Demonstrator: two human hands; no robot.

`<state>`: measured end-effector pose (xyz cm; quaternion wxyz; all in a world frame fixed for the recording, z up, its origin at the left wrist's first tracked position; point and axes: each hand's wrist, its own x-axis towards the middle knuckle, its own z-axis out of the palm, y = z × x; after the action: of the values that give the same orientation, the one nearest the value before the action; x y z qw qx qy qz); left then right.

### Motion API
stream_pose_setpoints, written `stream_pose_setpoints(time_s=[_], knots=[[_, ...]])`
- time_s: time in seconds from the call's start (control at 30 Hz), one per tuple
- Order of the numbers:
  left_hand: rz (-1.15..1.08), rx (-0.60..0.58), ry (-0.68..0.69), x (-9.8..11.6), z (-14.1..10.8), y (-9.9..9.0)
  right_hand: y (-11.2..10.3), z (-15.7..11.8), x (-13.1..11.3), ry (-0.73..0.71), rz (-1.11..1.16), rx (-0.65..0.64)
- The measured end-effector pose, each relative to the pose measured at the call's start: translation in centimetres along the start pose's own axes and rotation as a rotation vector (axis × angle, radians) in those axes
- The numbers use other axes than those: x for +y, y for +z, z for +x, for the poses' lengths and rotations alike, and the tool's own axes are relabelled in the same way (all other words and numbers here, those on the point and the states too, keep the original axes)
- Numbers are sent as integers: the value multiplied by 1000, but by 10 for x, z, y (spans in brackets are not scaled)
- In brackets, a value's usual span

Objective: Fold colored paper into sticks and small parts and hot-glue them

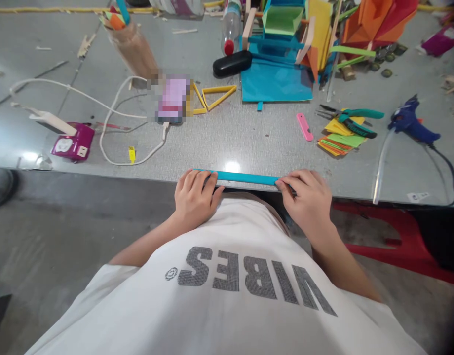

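Observation:
A narrow, folded-looking blue paper strip (245, 177) lies along the front edge of the table. My left hand (198, 195) has its fingers curled over the strip's left part, pressing it at the edge, with the thumb on the near side. At the right end, my right hand (307, 195) pinches the strip between thumb and forefinger. The middle of the strip shows between the two hands.
Right of centre are a pink cutter (304, 127), pliers (355, 122) on coloured paper pieces (340, 144), and a blue glue gun (414, 123). A phone (174, 98) with a white cable lies left. Behind stand a blue paper model (277, 81) and a black case (232, 64).

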<state>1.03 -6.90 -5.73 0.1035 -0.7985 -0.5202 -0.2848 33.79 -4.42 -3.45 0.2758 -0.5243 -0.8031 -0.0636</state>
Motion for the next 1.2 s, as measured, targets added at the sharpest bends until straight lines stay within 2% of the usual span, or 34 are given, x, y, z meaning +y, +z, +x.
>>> stream_pose_setpoints(time_s=[0.1,0.27,0.47,0.6,0.73,0.9,1.07,1.2], knots=[[-3,-68,16,-1,7,-1,-3,-4,-2,-73,-115,35],[65,-83,100,0,10,-5,-1,-18,-10,-93,-197,0],[-36,-201,67,5,5,1,16,-20,-34,-130,-54,-143],[-129,-235,151,15,13,13,29,-6,-51,-183,90,-249],[-179,-230,230,27,22,25,35,3,-57,-203,137,-279],[-151,-202,181,25,20,24,35,-10,-48,-144,108,-285],[-62,-117,68,-4,3,11,26,-34,-24,-99,25,-193],[-71,-131,-28,-26,-13,5,14,-53,-2,-12,-30,-146]])
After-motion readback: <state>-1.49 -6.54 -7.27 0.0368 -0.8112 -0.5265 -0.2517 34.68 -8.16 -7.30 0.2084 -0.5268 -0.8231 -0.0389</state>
